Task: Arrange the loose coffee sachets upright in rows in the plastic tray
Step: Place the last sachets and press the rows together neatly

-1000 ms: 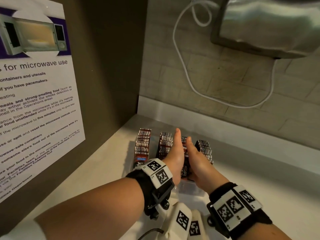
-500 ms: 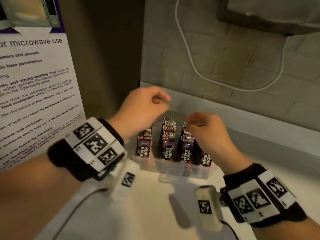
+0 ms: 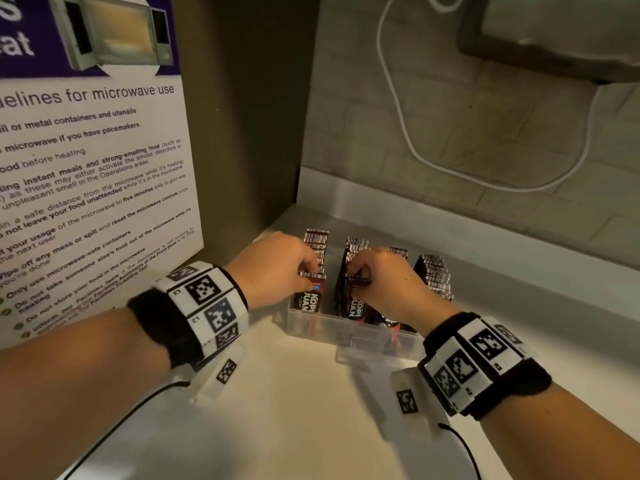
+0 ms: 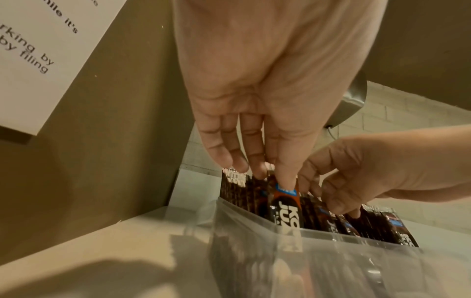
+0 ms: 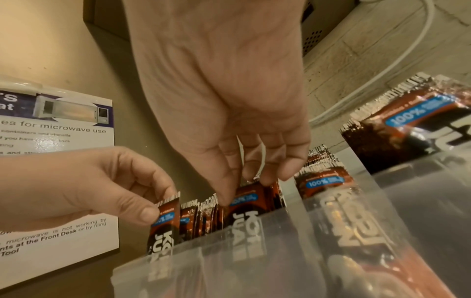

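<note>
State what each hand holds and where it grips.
Left hand pinches the front sachet of the leftmost row by its top edge; right hand pinches a second-row sachet likewise.

Tray: clear plastic, smooth. Sachets: glossy foil, crimped tops. Surface: pale, smooth, matt. Poster at 9 o'clock: paper, slight sheen. Wall at 12: rough tile, matt.

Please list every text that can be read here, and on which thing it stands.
"KOPI JUAN": front of the coffee sachets in the plastic tray.
"100%": blue label of a sachet; the rest is blurred.
"for microwave use": heading of the wall poster; its lower lines are only partly legible.
</note>
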